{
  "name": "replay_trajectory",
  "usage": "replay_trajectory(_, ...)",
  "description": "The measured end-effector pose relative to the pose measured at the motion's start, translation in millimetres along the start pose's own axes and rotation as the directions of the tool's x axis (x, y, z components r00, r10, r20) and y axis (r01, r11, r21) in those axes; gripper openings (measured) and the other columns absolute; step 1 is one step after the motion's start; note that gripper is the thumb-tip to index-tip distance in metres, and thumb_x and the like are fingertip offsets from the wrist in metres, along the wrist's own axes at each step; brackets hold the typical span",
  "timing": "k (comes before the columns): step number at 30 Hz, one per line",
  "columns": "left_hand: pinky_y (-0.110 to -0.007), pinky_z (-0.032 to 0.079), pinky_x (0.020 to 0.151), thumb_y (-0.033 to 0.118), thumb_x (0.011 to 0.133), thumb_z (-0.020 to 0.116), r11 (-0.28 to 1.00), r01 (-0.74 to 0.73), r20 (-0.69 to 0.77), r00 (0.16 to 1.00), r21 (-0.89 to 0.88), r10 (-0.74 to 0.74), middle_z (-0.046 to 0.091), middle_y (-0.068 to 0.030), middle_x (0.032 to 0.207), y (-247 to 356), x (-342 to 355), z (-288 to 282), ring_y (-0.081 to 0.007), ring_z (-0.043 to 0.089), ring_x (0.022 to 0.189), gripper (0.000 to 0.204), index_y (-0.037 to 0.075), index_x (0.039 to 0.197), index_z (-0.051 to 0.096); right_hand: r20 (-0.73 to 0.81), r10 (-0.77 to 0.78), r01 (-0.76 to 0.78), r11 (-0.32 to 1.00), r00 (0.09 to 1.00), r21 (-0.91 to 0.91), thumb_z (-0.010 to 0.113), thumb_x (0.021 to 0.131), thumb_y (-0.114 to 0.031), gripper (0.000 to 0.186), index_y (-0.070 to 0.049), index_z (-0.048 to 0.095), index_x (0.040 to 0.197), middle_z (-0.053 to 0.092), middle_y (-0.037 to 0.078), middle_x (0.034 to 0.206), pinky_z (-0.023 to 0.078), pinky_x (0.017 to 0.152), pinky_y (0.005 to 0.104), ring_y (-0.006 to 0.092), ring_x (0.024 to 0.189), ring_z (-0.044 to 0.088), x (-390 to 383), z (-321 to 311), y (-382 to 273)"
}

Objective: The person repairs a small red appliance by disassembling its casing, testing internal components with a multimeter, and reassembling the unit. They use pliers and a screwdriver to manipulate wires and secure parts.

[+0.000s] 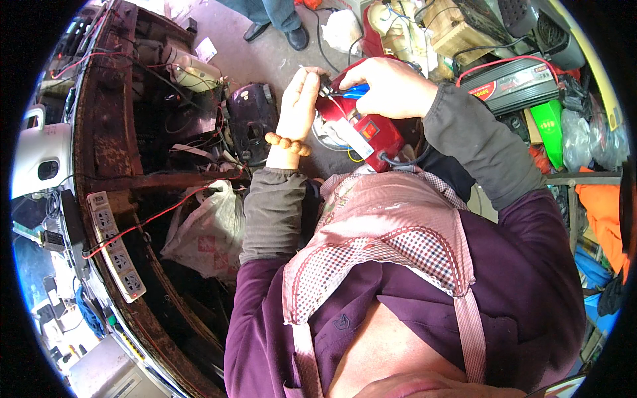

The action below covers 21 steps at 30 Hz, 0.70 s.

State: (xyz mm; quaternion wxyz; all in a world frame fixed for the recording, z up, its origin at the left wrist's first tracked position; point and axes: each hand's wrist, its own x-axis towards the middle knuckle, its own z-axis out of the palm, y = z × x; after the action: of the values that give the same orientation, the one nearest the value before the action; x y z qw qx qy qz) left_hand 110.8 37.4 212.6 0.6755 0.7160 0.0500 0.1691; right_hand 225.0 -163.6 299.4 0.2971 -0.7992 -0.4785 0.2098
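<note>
Two hands (396,89), seemingly one blue-handled tool (356,91)

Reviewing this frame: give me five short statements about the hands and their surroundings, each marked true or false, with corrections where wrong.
1. The right hand holds a blue-handled tool. True.
2. The beaded bracelet is on the right wrist. False: it is on the wrist of the left hand.
3. A switch is set in the red device near the hands. True.
4. The power strip lies to the person's right. False: it lies to the left.
5. Another person's legs show at the top of the picture. True.
</note>
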Motion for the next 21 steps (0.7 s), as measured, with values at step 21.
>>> replay_trajectory(21,-0.032,0.050,0.090,0.026,0.113,0.051,0.985,-0.020,0.111,0.994,0.174,0.000,0.068,-0.0085,0.104,8.4,-1.1,6.7,-0.0159,0.060,0.097,0.027,0.002,0.119,0.062,0.233,0.005,-0.007,1.000,0.972,0.007,0.071,0.072,-0.004,0.048,0.009,0.072,0.118,0.074,0.025,0.112,0.056,0.099,0.0367,0.0315,0.109,0.072,20.7,-15.6,1.2)
